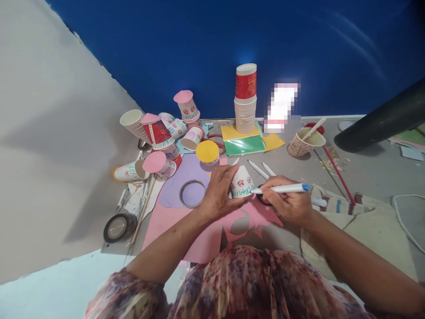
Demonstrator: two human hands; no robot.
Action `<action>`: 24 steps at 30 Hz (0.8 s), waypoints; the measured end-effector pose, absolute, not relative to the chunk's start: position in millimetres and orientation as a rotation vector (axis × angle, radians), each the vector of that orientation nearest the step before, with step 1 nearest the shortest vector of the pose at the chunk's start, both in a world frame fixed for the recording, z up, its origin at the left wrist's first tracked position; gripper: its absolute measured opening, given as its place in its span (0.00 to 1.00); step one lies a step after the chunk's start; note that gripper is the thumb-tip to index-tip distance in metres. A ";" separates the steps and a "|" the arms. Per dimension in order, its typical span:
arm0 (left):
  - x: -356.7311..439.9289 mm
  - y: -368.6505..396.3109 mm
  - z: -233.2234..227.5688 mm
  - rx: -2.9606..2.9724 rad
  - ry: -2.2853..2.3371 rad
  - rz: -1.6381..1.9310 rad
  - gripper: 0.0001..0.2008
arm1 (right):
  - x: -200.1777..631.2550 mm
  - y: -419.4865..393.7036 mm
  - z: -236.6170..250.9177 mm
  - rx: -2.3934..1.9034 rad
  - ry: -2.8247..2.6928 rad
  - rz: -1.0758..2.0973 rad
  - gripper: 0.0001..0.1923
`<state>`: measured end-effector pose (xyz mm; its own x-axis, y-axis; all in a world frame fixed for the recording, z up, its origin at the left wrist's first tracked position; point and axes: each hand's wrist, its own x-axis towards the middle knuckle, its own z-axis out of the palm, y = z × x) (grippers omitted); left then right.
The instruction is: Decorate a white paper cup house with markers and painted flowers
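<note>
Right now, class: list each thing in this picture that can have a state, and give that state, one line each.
Left hand: gripping the paper cup.
Right hand: holding the marker.
Paper cup: upside down, decorated.
Marker: uncapped, tip at the cup.
Cup stack: upright.
Pink paper: circle cut out.

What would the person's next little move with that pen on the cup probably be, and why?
Probably another short stroke along the cup's lower band. The left hand steadies the upside-down paper cup, and the marker in the right hand has its tip at the green scribble near the rim.
</note>
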<state>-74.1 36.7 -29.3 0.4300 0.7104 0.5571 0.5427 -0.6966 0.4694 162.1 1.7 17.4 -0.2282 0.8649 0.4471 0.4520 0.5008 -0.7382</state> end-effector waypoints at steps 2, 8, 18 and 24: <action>-74.3 36.4 -29.5 2.453 1.113 1.100 0.48 | 161.8 2.2 16.6 -1.094 -1.911 0.572 0.09; -74.7 36.9 -31.0 2.382 1.133 1.073 0.50 | 162.6 1.1 18.5 -1.159 -1.815 0.639 0.11; -74.6 38.0 -31.9 2.348 1.060 1.122 0.50 | 164.2 2.7 23.4 -1.115 -1.752 0.552 0.10; -74.5 36.2 -31.2 2.343 1.087 1.112 0.49 | 163.5 3.0 25.3 -1.125 -1.891 0.557 0.11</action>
<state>-74.5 36.2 -31.2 0.4049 0.7547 0.5162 0.4987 -0.6554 0.5672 163.5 3.0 25.3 -0.2398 0.8663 0.4383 0.4906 0.4977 -0.7152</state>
